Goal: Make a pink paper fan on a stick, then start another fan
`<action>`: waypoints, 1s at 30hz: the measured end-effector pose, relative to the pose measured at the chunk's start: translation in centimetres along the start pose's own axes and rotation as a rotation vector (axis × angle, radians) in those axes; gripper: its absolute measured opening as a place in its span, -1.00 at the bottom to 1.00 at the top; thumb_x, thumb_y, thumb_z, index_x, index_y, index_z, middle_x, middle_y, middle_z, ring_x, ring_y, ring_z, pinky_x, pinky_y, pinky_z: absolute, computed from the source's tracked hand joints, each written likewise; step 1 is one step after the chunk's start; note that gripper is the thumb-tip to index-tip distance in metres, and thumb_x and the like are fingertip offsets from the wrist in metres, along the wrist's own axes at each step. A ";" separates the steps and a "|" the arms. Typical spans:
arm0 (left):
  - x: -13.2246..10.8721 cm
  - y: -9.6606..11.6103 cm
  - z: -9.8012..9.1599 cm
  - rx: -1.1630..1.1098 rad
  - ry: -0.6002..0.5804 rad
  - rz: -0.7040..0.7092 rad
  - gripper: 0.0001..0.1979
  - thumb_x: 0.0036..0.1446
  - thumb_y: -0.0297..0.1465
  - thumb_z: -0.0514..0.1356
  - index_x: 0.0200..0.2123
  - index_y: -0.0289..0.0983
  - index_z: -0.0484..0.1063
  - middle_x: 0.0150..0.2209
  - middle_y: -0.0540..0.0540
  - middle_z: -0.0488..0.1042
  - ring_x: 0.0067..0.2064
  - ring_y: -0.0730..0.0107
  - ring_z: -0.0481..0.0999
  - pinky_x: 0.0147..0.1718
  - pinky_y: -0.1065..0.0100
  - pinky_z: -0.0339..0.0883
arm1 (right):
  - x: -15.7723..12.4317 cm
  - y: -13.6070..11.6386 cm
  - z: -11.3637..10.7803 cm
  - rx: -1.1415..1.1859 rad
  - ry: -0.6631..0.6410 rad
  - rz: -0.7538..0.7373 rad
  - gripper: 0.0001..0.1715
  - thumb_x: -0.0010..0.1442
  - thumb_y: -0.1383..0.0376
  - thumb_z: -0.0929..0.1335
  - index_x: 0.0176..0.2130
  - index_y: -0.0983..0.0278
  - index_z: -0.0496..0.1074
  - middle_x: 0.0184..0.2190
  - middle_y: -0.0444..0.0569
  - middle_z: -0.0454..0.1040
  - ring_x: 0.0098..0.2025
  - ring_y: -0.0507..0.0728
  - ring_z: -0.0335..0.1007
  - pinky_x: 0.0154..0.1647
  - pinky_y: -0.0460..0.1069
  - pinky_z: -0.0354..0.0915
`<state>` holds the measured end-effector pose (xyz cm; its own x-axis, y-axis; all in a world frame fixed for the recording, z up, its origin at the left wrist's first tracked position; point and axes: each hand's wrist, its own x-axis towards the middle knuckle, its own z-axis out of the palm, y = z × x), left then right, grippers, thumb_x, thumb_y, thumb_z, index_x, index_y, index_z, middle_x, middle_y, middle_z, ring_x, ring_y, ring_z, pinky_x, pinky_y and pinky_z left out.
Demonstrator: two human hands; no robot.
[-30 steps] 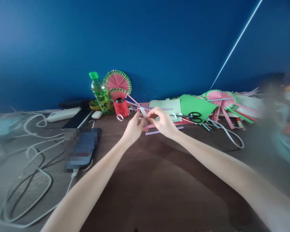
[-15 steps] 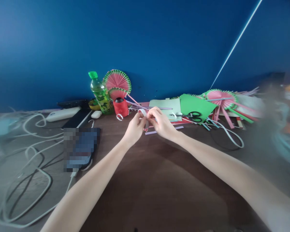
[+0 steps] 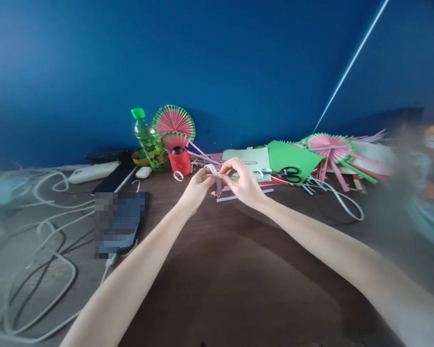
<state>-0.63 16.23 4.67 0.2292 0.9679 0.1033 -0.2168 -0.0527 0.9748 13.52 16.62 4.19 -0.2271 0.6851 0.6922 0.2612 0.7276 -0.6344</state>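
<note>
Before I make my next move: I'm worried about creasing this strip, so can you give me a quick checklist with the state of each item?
1. Grip on the paper strip: ok; the left hand and the right hand pinch it between them.
2. No creases in the paper strip: cannot tell; it is too small and partly hidden by fingers.
3. Space clear of the scissors: ok; they lie on the green paper, to the right of the right hand.
4. Cap on the bottle: ok; it stands upright at the back, apart from both hands.
5. Bare table below the hands: ok; the phone lies off to the left.
</note>
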 end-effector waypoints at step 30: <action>0.2 0.0 -0.5 0.075 -0.165 0.129 -0.77 0.02 -0.43 0.14 -0.19 -0.31 0.31 -0.36 -0.05 0.46 -0.42 0.54 0.45 -0.43 0.50 0.28 | -0.1 -0.9 0.3 0.133 0.111 -0.015 -0.77 0.09 0.40 0.30 -0.24 0.21 0.16 -0.39 -0.16 0.34 -0.32 0.00 0.34 -0.26 -0.02 0.30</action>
<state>-1.04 16.57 4.62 0.3581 0.8987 0.2531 -0.1842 -0.1977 0.9628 13.01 15.90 4.53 -0.1231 0.6712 0.7310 0.1307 0.7412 -0.6585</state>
